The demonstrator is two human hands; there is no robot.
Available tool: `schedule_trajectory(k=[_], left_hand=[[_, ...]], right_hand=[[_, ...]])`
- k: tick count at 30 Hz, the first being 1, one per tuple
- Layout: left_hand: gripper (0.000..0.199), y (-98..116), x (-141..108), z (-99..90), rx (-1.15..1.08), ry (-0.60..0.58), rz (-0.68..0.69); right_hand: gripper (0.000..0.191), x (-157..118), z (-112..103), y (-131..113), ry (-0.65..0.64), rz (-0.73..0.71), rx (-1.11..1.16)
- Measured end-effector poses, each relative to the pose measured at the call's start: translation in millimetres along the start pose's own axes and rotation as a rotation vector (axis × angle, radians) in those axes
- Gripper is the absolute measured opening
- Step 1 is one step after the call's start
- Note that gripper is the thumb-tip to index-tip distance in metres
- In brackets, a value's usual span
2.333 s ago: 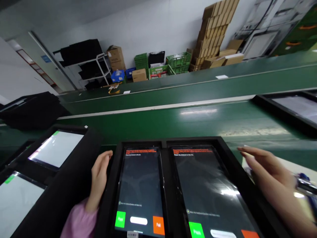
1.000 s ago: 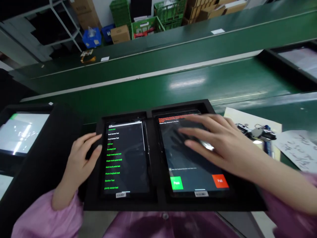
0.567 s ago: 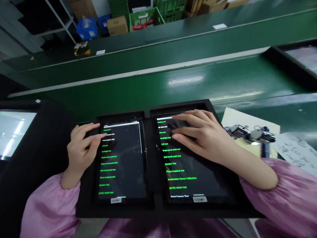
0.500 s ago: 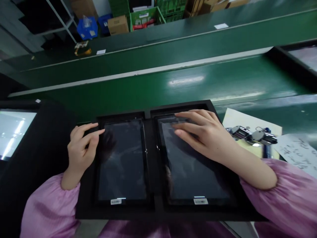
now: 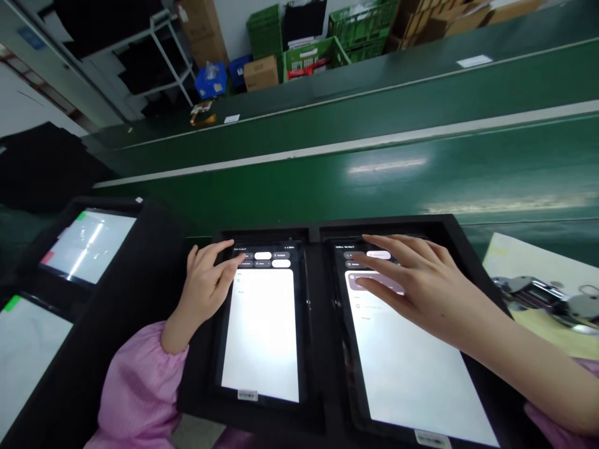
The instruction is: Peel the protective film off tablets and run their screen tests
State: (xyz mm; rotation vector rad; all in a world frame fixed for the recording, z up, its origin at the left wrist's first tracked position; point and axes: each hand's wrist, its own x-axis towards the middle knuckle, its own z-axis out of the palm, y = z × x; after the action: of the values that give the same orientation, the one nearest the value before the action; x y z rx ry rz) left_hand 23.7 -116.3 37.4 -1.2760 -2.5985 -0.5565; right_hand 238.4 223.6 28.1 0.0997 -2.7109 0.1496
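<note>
Two tablets lie side by side in a black foam tray (image 5: 322,368), each in its own recess. The left tablet (image 5: 262,337) and the right tablet (image 5: 412,374) are lit, with a row of buttons at the top and a white panel beneath. My left hand (image 5: 208,280) is at the upper left corner of the left tablet, fingers stretched over its top buttons. Over the upper part of the right tablet, my right hand (image 5: 416,280) is spread with its fingertips at the buttons. Whether the fingertips touch the glass I cannot tell. Neither hand holds anything.
At the left another black tray (image 5: 140,280) holds lit tablets (image 5: 93,243). Metal tally counters (image 5: 543,293) rest on papers (image 5: 510,252) at the right. A green conveyor belt (image 5: 299,193) runs behind, with crates (image 5: 313,59) and cardboard boxes (image 5: 261,73) beyond.
Both tablet screens have gone from dark to lit, showing a button panel. The view has shifted left, so the trays and hands appear farther right. Both hands remain over the tablets' upper ends.
</note>
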Motion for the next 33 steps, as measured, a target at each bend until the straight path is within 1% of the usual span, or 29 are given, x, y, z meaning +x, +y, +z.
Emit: schedule_trajectory(k=[7, 11, 14, 17, 19, 21, 23, 25, 27, 29, 31, 33], left_hand=[[0.051, -0.4, -0.9, 1.5, -0.005, -0.006, -0.009], [0.05, -2.0, -0.9, 2.4, 0.004, -0.009, 0.004], [0.048, -2.9, -0.9, 3.1, 0.011, -0.001, 0.012], [0.046, -3.0, -1.1, 3.8, 0.015, 0.005, 0.009], [0.045, -2.9, -1.4, 4.5, 0.019, 0.001, 0.003], [0.045, -2.8, -1.6, 5.2, 0.024, -0.009, -0.001], [0.045, -2.8, -2.0, 5.2, 0.027, -0.016, -0.001], [0.045, -2.4, -2.5, 3.4, 0.032, -0.004, -0.005], [0.045, 0.2, -2.5, -0.7, 0.034, 0.018, -0.015], [0.044, 7.0, -1.2, -5.8, 0.023, 0.016, -0.002], [0.044, 18.6, 2.1, -8.9, 0.01, -0.015, 0.061], [0.049, 33.3, 6.6, -7.2, 0.006, -0.048, 0.159]], right_hand=[[0.046, 1.2, 4.6, 0.9, 0.014, -0.01, -0.011], [0.042, 1.1, 7.0, 0.7, 0.014, 0.006, -0.003], [0.041, 0.9, 4.9, 0.9, 0.019, 0.005, -0.016], [0.04, 1.5, -5.2, -1.0, 0.1, 0.015, -0.038], [0.035, 1.4, -14.9, -4.2, 0.18, 0.047, -0.038], [0.03, -1.1, -24.3, -7.8, 0.232, 0.068, -0.025], [0.029, -7.6, -31.8, -9.2, 0.248, 0.073, -0.011], [0.032, -18.6, -36.9, -6.0, 0.241, 0.089, 0.004], [0.036, -32.7, -39.6, 2.6, 0.22, 0.13, 0.023], [0.037, -47.0, -40.3, 13.9, 0.186, 0.2, 0.051], [0.038, -58.8, -38.9, 23.6, 0.159, 0.278, 0.083], [0.04, -66.7, -35.4, 27.6, 0.147, 0.322, 0.112]])
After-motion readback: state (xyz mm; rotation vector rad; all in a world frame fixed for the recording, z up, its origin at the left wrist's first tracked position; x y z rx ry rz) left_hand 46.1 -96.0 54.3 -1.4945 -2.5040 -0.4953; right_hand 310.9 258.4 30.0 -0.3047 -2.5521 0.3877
